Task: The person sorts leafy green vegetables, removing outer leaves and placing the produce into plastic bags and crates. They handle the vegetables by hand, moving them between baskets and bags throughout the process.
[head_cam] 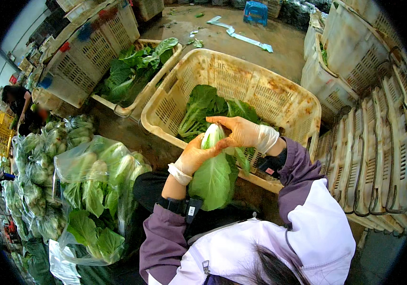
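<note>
Both my hands wear thin gloves and hold one head of leafy cabbage [212, 181] above the near rim of a yellowed plastic crate [274, 85]. My left hand [194, 155] grips its side near the pale stem end. Around that end from the other side curl the fingers of my right hand [241, 133]. The green leaves hang down toward my lap. Inside the crate lie loose green leaves [201, 107], partly hidden behind my hands. To my left stands an open clear plastic bag [93, 171] filled with more cabbage heads.
Behind the open bag are several filled bags of cabbage [39, 188]. A second crate of greens [135, 71] stands at the far left. Stacked crates [374, 153] line the right side. A blue plastic stool [256, 13] stands farther off. At far left a person [20, 103] bends over.
</note>
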`<control>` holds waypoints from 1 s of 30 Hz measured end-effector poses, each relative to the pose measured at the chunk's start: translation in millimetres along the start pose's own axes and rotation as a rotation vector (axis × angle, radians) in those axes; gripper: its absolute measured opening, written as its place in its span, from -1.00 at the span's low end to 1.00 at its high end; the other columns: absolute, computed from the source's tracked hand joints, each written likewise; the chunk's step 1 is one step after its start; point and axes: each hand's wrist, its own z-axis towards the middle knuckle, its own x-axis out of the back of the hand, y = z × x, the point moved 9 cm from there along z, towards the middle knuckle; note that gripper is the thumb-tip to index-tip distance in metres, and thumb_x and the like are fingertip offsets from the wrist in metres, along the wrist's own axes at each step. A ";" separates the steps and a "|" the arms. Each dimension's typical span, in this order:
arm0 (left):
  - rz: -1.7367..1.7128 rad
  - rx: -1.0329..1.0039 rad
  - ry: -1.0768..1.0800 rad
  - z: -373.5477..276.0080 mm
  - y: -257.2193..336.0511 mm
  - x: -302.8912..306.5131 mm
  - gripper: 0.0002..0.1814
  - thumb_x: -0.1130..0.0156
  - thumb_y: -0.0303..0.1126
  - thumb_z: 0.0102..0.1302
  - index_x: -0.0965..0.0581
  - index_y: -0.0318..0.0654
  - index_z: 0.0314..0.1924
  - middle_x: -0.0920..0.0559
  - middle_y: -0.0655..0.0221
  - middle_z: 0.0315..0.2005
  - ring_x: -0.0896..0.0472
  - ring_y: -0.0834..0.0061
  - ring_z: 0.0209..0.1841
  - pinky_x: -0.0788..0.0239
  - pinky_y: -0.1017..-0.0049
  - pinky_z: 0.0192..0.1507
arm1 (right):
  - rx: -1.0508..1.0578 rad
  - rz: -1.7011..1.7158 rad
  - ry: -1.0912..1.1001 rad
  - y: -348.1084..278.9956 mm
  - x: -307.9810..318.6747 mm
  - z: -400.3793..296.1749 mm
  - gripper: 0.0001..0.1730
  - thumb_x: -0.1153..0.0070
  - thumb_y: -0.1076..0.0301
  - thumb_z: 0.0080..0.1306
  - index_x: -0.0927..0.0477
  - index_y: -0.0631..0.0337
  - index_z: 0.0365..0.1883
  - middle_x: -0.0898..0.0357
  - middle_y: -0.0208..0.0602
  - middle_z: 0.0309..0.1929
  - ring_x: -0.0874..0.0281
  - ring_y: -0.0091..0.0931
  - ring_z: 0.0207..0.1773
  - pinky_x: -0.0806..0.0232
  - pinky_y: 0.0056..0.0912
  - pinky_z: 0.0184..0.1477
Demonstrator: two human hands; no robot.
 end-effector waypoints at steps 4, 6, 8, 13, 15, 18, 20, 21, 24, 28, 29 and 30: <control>0.175 0.005 -0.074 -5.6 -11.7 0.3 -0.40 -0.31 -0.29 0.02 -0.36 -0.40 0.05 -0.52 0.35 -0.18 -0.46 0.55 -0.18 -0.31 0.54 -0.09 | -0.086 -0.113 -0.297 8.5 -9.2 -8.6 -0.32 -0.15 0.06 0.14 -0.30 0.22 0.15 -0.51 -0.14 -0.09 -0.47 -0.38 -0.05 -0.30 -0.36 0.01; 0.187 0.046 -0.128 -8.7 -9.3 -3.5 -0.39 -0.31 -0.30 0.02 -0.35 -0.40 0.06 -0.51 0.35 -0.18 -0.45 0.56 -0.17 -0.31 0.53 -0.08 | -0.074 -0.136 -0.324 10.5 -8.8 -10.7 -0.40 -0.11 0.14 0.17 -0.33 0.24 0.12 -0.52 -0.11 -0.12 -0.48 -0.32 -0.07 -0.31 -0.35 -0.03; 0.098 0.112 -0.192 -12.6 -8.2 -10.6 -0.39 -0.30 -0.30 0.03 -0.34 -0.39 0.07 -0.51 0.37 -0.17 -0.45 0.57 -0.17 -0.31 0.53 -0.07 | -0.043 -0.206 -0.335 6.3 -6.6 -14.5 -0.56 0.00 0.28 0.20 -0.38 0.27 0.03 -0.52 -0.06 -0.21 -0.49 -0.25 -0.16 -0.32 -0.33 -0.12; -0.099 0.138 -0.365 -21.0 -24.6 -20.7 -0.37 -0.32 -0.24 0.00 -0.35 -0.38 0.06 -0.50 0.40 -0.17 -0.43 0.59 -0.15 -0.29 0.55 -0.07 | 0.009 -0.164 -0.446 -1.6 -12.9 -18.6 -0.71 0.09 0.29 0.24 -0.47 0.33 -0.20 -0.53 -0.14 -0.36 -0.47 -0.28 -0.32 -0.33 -0.36 -0.23; -0.148 0.143 -0.433 -31.8 -31.4 -23.9 -0.35 -0.33 -0.21 -0.01 -0.36 -0.38 0.05 -0.50 0.41 -0.17 -0.43 0.59 -0.14 -0.28 0.54 -0.06 | 0.198 -0.035 -0.517 -8.4 -10.7 -23.7 -0.71 0.10 0.28 0.24 -0.48 0.32 -0.21 -0.54 -0.19 -0.37 -0.47 -0.33 -0.34 -0.33 -0.38 -0.26; -0.215 0.082 -0.419 -43.3 -23.0 -19.8 -0.31 -0.35 -0.19 -0.03 -0.35 -0.37 0.07 -0.50 0.42 -0.16 -0.43 0.60 -0.16 -0.28 0.54 -0.06 | -0.253 0.269 -0.244 55.2 38.6 -20.9 -0.67 0.05 0.20 0.25 -0.46 0.22 -0.12 -0.53 -0.25 -0.36 -0.48 -0.43 -0.29 -0.34 -0.42 -0.22; -0.266 0.039 -0.356 -49.6 -13.6 -11.7 -0.30 -0.34 -0.22 -0.02 -0.33 -0.38 0.11 -0.50 0.42 -0.14 -0.43 0.61 -0.14 -0.27 0.54 -0.05 | -0.402 -0.830 0.065 76.4 82.7 -23.2 -0.57 -0.03 0.12 0.22 -0.43 0.22 -0.05 -0.52 -0.20 -0.28 -0.48 -0.37 -0.18 -0.32 -0.32 -0.10; -0.257 -0.007 -0.289 -50.4 -3.4 -9.1 -0.33 -0.31 -0.28 0.01 -0.32 -0.38 0.12 -0.49 0.42 -0.12 -0.42 0.61 -0.11 -0.26 0.55 -0.02 | -0.353 -1.529 0.284 63.5 82.2 -34.3 -0.52 -0.07 0.08 0.19 -0.42 0.23 -0.02 -0.51 -0.17 -0.24 -0.47 -0.33 -0.12 -0.30 -0.27 -0.03; -0.240 -0.132 0.041 -65.0 26.1 11.5 -0.26 -0.31 -0.33 -0.05 -0.27 -0.32 0.17 -0.47 0.39 -0.04 -0.43 0.53 -0.03 -0.21 0.52 0.06 | -0.108 -0.247 0.149 37.2 22.5 -24.4 -0.22 -0.07 -0.06 0.17 -0.18 0.22 0.23 -0.39 -0.02 0.06 -0.35 -0.25 0.12 -0.16 -0.20 0.16; -0.020 -0.355 0.465 -110.5 47.0 48.1 -0.37 -0.27 -0.50 0.01 -0.31 -0.30 0.13 -0.50 0.39 -0.11 -0.45 0.55 -0.10 -0.27 0.51 0.02 | 0.220 0.178 0.091 -81.3 -59.7 -4.5 0.07 -0.21 -0.14 0.03 0.01 0.33 0.30 -0.14 0.00 0.26 -0.07 -0.31 0.31 0.03 -0.31 0.28; 0.046 -0.430 0.584 -123.2 53.1 54.5 -0.38 -0.28 -0.49 0.02 -0.31 -0.30 0.12 -0.50 0.39 -0.11 -0.46 0.56 -0.10 -0.27 0.50 0.01 | 0.300 0.063 0.125 -101.8 -72.1 0.3 0.11 -0.26 -0.12 -0.01 0.03 0.36 0.30 -0.11 0.01 0.27 -0.04 -0.31 0.33 0.05 -0.33 0.28; 0.092 -0.445 0.647 -135.1 59.0 56.0 -0.37 -0.28 -0.44 0.05 -0.28 -0.30 0.14 -0.49 0.38 -0.09 -0.45 0.55 -0.09 -0.28 0.50 0.01 | 0.357 0.083 0.143 -113.6 -88.4 8.0 0.13 -0.34 0.00 -0.05 0.04 0.40 0.29 -0.08 0.03 0.28 -0.01 -0.30 0.34 0.07 -0.34 0.30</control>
